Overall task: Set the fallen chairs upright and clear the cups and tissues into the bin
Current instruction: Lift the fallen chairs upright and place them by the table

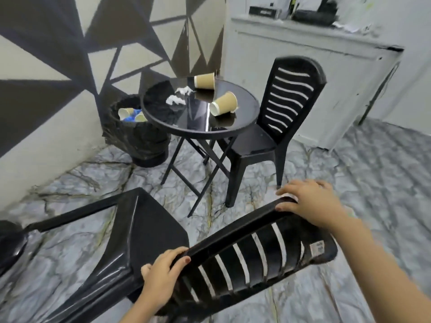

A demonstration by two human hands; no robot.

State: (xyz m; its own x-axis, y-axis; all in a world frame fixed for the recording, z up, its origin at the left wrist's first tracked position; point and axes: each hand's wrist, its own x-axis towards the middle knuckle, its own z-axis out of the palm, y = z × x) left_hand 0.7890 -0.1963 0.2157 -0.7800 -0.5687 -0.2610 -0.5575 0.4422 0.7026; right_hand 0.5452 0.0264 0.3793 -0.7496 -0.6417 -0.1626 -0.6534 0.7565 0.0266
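A black plastic chair [149,231] lies tipped on its side in the foreground. My left hand [163,273] grips the lower edge of its slatted backrest. My right hand [307,203] rests over the backrest's upper edge, fingers curled on it. A second black chair [286,108] stands upright at the round black table [203,130]. On the table lie two tipped brown paper cups [204,80] [224,104] and crumpled white tissues [178,96]. A bin [135,136] lined with a black bag stands left of the table with cups inside.
A patterned wall runs along the left. A white cabinet [314,66] with dark items on top stands behind the upright chair. A dark rounded object [9,243] sits at the left edge. The floor is marbled grey.
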